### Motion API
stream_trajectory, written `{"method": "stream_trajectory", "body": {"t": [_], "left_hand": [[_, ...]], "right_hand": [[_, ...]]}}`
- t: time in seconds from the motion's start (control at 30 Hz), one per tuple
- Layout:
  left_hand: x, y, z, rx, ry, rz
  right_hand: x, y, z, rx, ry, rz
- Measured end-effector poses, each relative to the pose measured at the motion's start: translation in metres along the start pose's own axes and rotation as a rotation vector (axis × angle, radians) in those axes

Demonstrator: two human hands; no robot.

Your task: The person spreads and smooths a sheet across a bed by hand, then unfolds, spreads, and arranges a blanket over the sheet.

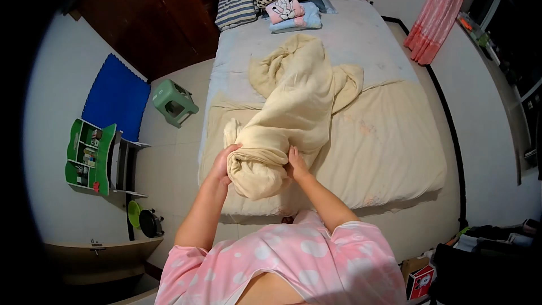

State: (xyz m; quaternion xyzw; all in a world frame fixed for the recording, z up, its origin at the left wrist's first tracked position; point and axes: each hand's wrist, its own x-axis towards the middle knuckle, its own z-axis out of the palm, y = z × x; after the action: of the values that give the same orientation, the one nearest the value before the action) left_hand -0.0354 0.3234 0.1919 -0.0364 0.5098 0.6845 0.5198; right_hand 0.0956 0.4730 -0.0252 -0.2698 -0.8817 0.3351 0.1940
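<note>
A cream blanket [299,93] lies bunched lengthwise down the bed, its near end rolled into a thick bundle by the foot edge. My left hand [223,164] grips the left side of that bundle, with its fingers partly hidden by the cloth. On the opposite side my right hand [296,164] clasps the blanket, its fingertips pressed into the folds. Beneath the blanket, a pale flowered sheet [384,141] covers the mattress, cream toward the foot and bluish toward the head.
Pillows, including a striped one [236,8], and a folded blue cloth [296,21] lie by the headboard. On the left stand a green stool [172,101] and a green shelf [90,158]. A pink curtain [437,17] hangs at right; dark clothes [480,265] are piled at lower right.
</note>
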Motion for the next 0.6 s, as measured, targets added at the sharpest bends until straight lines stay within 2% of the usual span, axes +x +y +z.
{"method": "stream_trajectory", "body": {"t": [0.1, 0.2, 0.27, 0.37, 0.47, 0.57, 0.6], "left_hand": [[0.000, 0.004, -0.005, 0.056, 0.018, 0.043], [0.011, 0.011, -0.033, 0.275, 0.058, 0.136], [0.011, 0.016, -0.043, 0.469, 0.093, 0.237], [0.012, 0.015, -0.050, 0.677, 0.071, 0.303], [0.042, -0.004, -0.083, 0.763, 0.082, 0.329], [0.025, -0.008, -0.072, 1.154, 0.406, 0.298], [0.041, -0.022, -0.085, 1.540, 0.561, 0.357]], "right_hand": [[-0.007, 0.001, -0.003, 0.225, -0.027, 0.191], [-0.009, 0.005, -0.038, 0.177, 0.244, 0.149], [-0.013, 0.015, -0.075, 0.080, 0.425, -0.061], [-0.024, 0.019, -0.142, 0.044, 0.405, -0.147], [-0.039, -0.012, -0.199, 0.063, 0.234, -0.119], [-0.053, -0.033, -0.226, 0.086, 0.158, -0.029], [-0.057, -0.039, -0.232, 0.121, 0.134, 0.011]]}}
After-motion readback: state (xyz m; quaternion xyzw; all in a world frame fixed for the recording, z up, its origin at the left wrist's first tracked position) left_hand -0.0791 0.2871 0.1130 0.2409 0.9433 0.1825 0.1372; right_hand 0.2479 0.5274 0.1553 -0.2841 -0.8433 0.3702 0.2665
